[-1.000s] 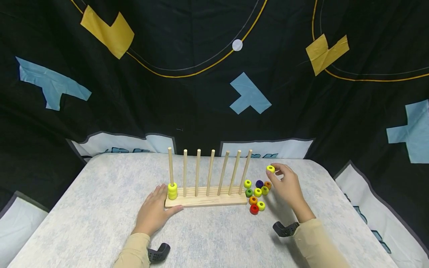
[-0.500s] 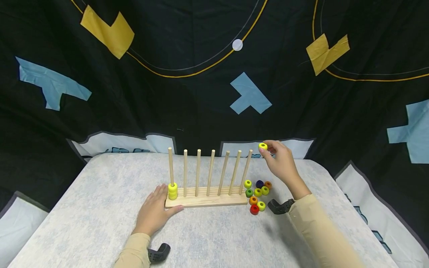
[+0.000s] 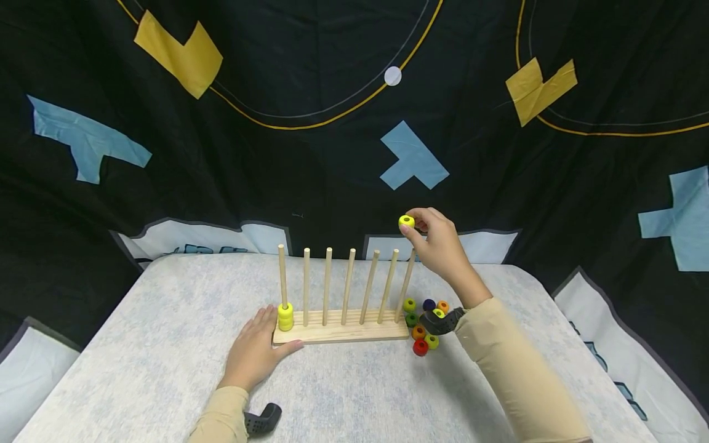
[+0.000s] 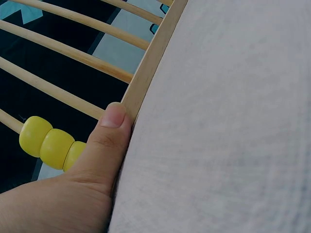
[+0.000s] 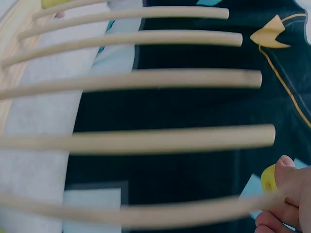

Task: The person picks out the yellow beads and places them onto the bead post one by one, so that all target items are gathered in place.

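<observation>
A wooden rack [image 3: 343,333] with a row of upright pegs stands on the table. Three yellow beads [image 3: 285,319] are stacked on its leftmost peg. My left hand [image 3: 252,354] rests at the rack's left end, fingers straight; in the left wrist view the thumb [image 4: 104,145] lies against the base's front edge. Up above the rightmost peg, my right hand [image 3: 440,249] pinches another yellow bead [image 3: 404,223] between thumb and fingertips, hole facing up. The right wrist view shows this bead [image 5: 267,178] out near the peg tips, the nearest peg crossing in front of the hand.
Loose beads lie right of the rack: red [image 3: 420,347], orange [image 3: 418,333], green [image 3: 411,320], purple [image 3: 429,304] and several yellow ones, partly hidden by the right wrist's black camera [image 3: 440,320]. A dark cloth [image 3: 332,184] hangs behind the table [image 3: 343,394].
My right hand has lifted the yellow bead from above the loose beads and carried it up and left to over the rightmost peg. The left hand and rack have stayed put.
</observation>
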Demonstrator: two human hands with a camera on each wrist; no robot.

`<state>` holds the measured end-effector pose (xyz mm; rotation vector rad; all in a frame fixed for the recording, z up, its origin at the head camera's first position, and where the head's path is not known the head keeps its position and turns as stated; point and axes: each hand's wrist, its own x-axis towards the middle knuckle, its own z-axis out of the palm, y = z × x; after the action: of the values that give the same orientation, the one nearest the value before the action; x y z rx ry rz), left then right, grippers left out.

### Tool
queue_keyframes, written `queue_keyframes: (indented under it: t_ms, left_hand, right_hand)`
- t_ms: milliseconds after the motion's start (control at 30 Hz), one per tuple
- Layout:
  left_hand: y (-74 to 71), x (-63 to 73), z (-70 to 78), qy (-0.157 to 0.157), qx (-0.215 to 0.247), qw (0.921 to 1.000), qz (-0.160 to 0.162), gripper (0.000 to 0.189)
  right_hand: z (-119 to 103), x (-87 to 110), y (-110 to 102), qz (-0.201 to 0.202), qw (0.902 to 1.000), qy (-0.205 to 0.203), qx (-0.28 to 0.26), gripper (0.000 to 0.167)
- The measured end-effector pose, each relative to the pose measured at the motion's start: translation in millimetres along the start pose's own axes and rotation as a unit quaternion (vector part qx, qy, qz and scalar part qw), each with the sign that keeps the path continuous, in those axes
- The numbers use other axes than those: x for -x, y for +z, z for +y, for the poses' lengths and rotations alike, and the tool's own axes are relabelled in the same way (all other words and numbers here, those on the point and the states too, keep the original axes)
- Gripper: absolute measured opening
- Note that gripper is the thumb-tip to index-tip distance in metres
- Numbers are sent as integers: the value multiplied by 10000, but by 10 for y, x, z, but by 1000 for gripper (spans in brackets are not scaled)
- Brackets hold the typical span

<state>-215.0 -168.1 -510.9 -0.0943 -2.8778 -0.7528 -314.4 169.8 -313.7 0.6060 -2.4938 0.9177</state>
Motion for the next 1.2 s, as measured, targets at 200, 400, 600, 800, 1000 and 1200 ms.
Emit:
queue_keyframes:
  t_ms: [200, 400, 600, 800, 1000, 1200]
  left_hand:
    - [-2, 5, 5, 27, 0, 10000, 30, 108]
    - [-6, 6, 17, 23, -1, 10000, 17, 107]
    - [-4, 6, 22, 18, 13, 10000, 12, 108]
    - [-11, 8, 21, 19, -4, 10000, 16, 109]
    - [-12, -5, 18, -23, -14, 10000, -32, 112]
    - [0, -11, 11, -67, -39, 10000, -42, 111]
  right_hand:
    - [-238, -105, 92, -122, 9998, -152, -17, 26]
    - [-465, -162, 223, -243, 9989, -401, -8, 28]
    - [-680, -187, 402, -450, 9959, -770, 117, 29]
    - [-871, -197, 587, -553, 9913, -1177, 185, 26]
    - [-1053, -198, 726, -607, 9878, -1434, -30, 24]
    - [-1233, -188, 845, -782, 9855, -1494, -187, 26]
